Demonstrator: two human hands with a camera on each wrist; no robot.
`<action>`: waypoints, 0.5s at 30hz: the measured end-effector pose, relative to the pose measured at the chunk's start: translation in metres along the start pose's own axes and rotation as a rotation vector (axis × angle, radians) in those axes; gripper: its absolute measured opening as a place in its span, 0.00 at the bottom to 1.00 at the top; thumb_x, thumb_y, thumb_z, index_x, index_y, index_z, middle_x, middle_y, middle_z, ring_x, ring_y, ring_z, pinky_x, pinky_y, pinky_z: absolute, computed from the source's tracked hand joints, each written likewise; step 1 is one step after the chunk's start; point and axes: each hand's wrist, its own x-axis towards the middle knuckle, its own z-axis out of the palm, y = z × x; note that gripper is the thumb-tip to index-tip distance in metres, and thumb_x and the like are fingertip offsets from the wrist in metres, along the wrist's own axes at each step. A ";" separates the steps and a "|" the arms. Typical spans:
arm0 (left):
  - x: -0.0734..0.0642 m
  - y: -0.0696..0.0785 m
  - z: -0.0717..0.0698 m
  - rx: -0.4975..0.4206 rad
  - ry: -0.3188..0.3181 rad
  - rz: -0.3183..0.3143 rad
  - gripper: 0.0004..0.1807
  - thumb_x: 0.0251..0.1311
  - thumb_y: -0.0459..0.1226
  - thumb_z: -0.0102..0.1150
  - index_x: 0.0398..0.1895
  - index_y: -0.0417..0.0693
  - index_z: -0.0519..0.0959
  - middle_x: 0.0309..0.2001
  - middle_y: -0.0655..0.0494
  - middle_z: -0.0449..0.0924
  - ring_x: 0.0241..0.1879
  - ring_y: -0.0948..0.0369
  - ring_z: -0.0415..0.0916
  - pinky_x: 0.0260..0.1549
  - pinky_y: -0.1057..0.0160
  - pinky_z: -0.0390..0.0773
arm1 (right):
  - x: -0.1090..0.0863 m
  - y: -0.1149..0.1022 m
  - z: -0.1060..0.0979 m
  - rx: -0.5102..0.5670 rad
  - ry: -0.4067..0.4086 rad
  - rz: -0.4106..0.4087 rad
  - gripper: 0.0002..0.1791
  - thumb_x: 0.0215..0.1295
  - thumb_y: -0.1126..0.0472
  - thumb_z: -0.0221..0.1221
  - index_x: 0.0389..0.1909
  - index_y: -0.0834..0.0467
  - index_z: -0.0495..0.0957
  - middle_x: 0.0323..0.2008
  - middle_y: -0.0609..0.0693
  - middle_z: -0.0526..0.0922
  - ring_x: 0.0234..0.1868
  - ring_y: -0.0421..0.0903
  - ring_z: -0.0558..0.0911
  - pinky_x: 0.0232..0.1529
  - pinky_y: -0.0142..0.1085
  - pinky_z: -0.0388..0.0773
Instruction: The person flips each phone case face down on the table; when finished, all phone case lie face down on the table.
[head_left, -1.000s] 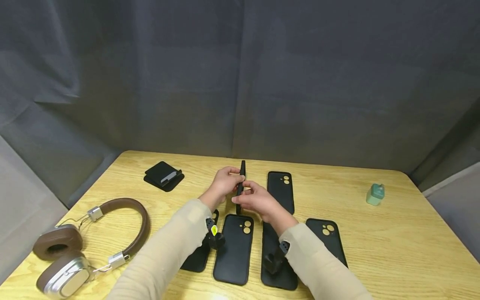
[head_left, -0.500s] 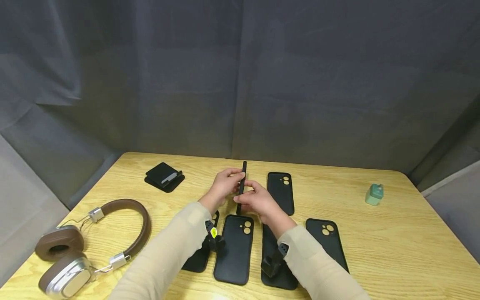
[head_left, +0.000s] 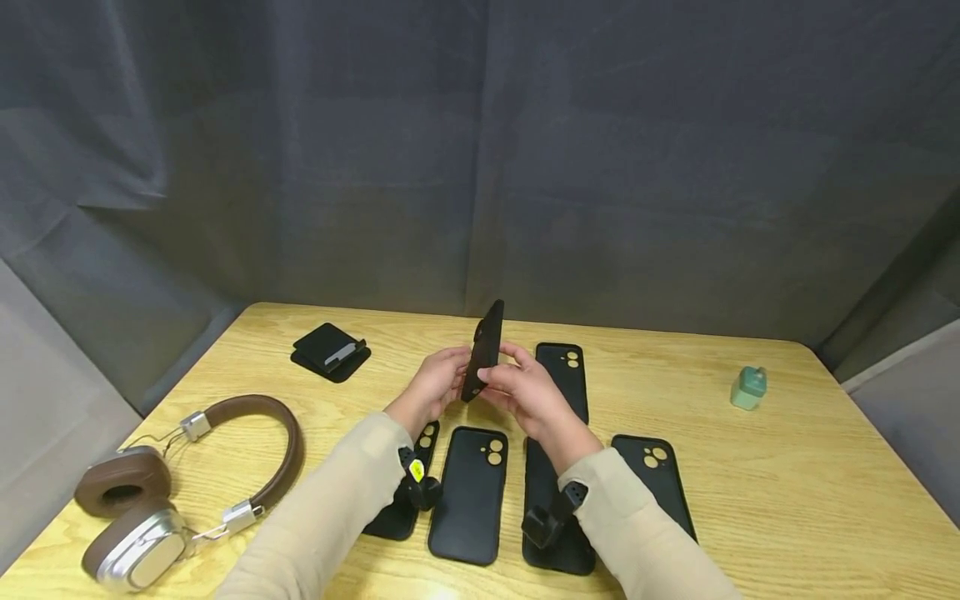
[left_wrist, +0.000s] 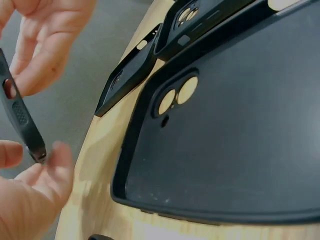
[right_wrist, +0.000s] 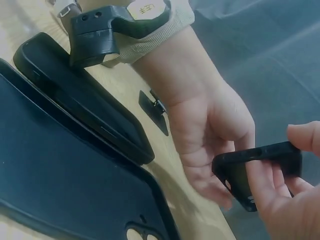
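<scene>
In the head view, a black phone case point(head_left: 487, 346) is held upright and tilted above the table. My right hand point(head_left: 528, 392) grips its near side, the thumb on one face; in the right wrist view its fingers point(right_wrist: 265, 185) reach into the hollow inside. My left hand point(head_left: 437, 381) is at the other side of the case. In the left wrist view, the left thumb point(left_wrist: 9, 154) and fingers lie on either side of the case's lower end. Part of the left fingers is hidden behind the case in the head view.
Several black phone cases lie below the hands, among them one in the middle point(head_left: 468, 496) and one at right point(head_left: 654, 479). Brown headphones point(head_left: 288, 458) lie at left. A folded black stand point(head_left: 330, 350) sits at the back left, a small teal container point(head_left: 750, 387) at right.
The held phone case has turned from edge-on so that one face shows, and its top has tilted right. My left hand has slid lower along it.
</scene>
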 end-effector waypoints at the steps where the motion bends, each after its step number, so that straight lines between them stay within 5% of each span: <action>1: 0.001 0.000 0.000 -0.020 -0.002 0.005 0.23 0.69 0.36 0.41 0.66 0.39 0.62 0.55 0.40 0.74 0.46 0.56 0.76 0.42 0.61 0.76 | 0.000 0.000 -0.001 0.010 0.000 0.000 0.35 0.58 0.70 0.54 0.68 0.57 0.56 0.51 0.62 0.74 0.52 0.54 0.77 0.52 0.42 0.74; 4: 0.003 -0.001 -0.003 -0.043 0.026 0.032 0.21 0.67 0.34 0.43 0.62 0.40 0.67 0.49 0.43 0.78 0.41 0.59 0.77 0.38 0.63 0.76 | 0.000 0.001 -0.003 0.025 0.004 0.001 0.35 0.58 0.72 0.53 0.67 0.58 0.56 0.52 0.64 0.72 0.46 0.49 0.80 0.49 0.38 0.76; 10: 0.004 0.002 -0.008 -0.026 0.107 0.072 0.21 0.62 0.28 0.46 0.59 0.41 0.71 0.39 0.48 0.79 0.33 0.62 0.77 0.33 0.66 0.76 | 0.002 0.006 -0.010 -0.007 0.024 0.020 0.34 0.57 0.75 0.53 0.66 0.63 0.57 0.38 0.55 0.76 0.35 0.42 0.81 0.50 0.41 0.76; 15: 0.003 0.005 -0.012 0.036 0.139 0.088 0.22 0.61 0.26 0.49 0.59 0.42 0.71 0.38 0.49 0.77 0.31 0.63 0.75 0.34 0.66 0.75 | 0.005 0.011 -0.015 -0.148 0.065 0.052 0.35 0.58 0.73 0.56 0.67 0.66 0.56 0.37 0.56 0.74 0.40 0.48 0.82 0.54 0.45 0.73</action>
